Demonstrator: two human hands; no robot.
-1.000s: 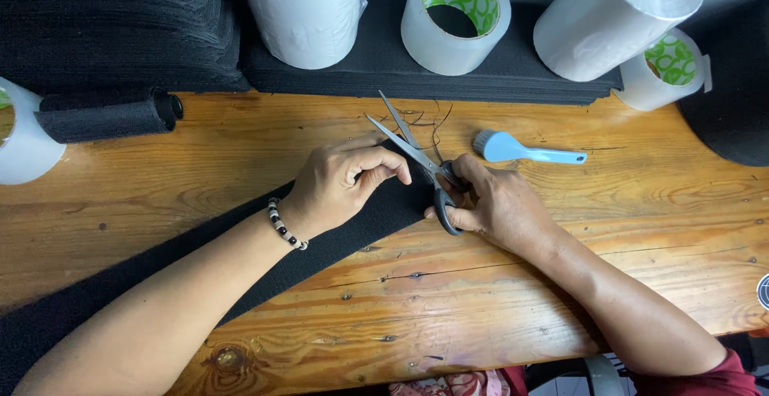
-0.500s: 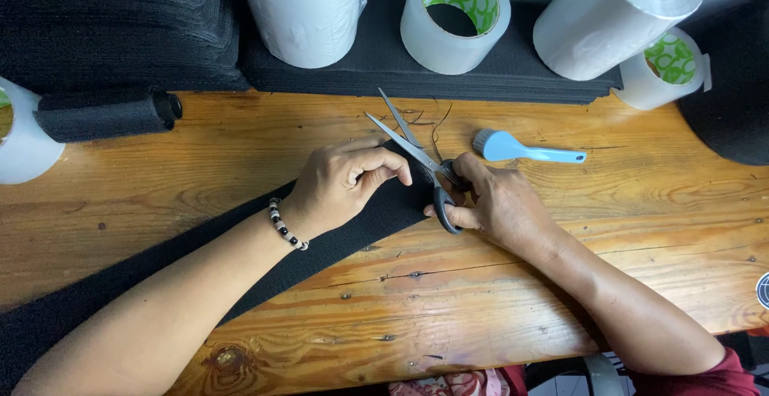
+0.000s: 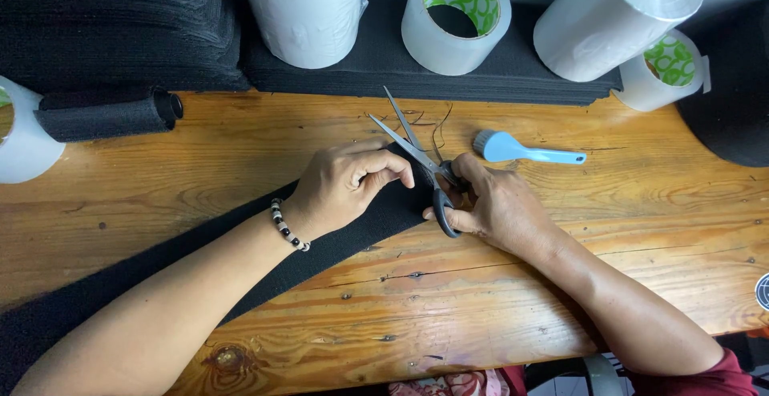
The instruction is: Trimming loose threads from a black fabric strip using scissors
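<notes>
on rough wood, right hand (image 3: 501, 208) grips open steel scissors (image 3: 416, 152); left hand (image 3: 348, 184) pinches black fabric strip (image 3: 240, 252).

At your table's right edge sits a small round blue-and-white sticker (image 3: 762, 291) (half cut off); you have no packages, signs or screens in view

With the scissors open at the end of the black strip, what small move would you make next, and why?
Probably close the scissors: the right hand holds them with blades open at the black strip end, which the left hand pins to the wooden table.
</notes>
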